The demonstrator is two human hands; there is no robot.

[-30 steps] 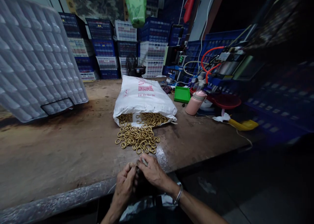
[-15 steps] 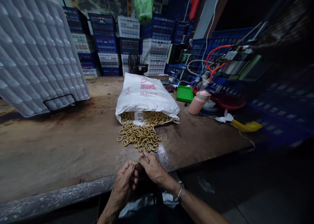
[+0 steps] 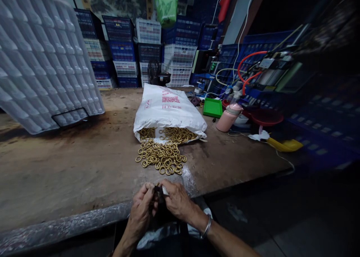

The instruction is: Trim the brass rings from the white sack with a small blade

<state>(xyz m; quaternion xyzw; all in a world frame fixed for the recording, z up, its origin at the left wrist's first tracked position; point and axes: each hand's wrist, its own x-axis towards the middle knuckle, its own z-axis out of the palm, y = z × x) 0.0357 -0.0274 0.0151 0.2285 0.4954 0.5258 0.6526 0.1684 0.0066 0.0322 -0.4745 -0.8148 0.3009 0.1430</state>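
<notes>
— What are the hands doing?

— The left hand (image 3: pixel 143 208) and the right hand (image 3: pixel 176 201) are meeting over the workbench (image 3: pixel 70 167) edge, straight in front of the white sack (image 3: pixel 168 107). Both are curling closed, fingertips pinching a small dark piece (image 3: pixel 158 190) between them. I cannot tell what it is.

— And the rings?

— The brass rings (image 3: pixel 161 157) are spilling from the sack's open mouth and lying in a loose heap between the sack and the hands, just clear of the fingers.

— How is the surface looking?

— It is showing brown, worn and stained, and a shiny patch is glinting in front of the sack, beside the heap.

— And the room?

— It is lying dim. Left of the sack, a white moulded tray (image 3: pixel 42 62) is leaning up off the bench. Behind the sack, blue and white crates (image 3: pixel 123 50) are standing in stacks. Right of the sack, a green tray (image 3: pixel 213 107), a pink bottle (image 3: pixel 227 117) and a red bowl (image 3: pixel 266 116) are sitting close together.
</notes>
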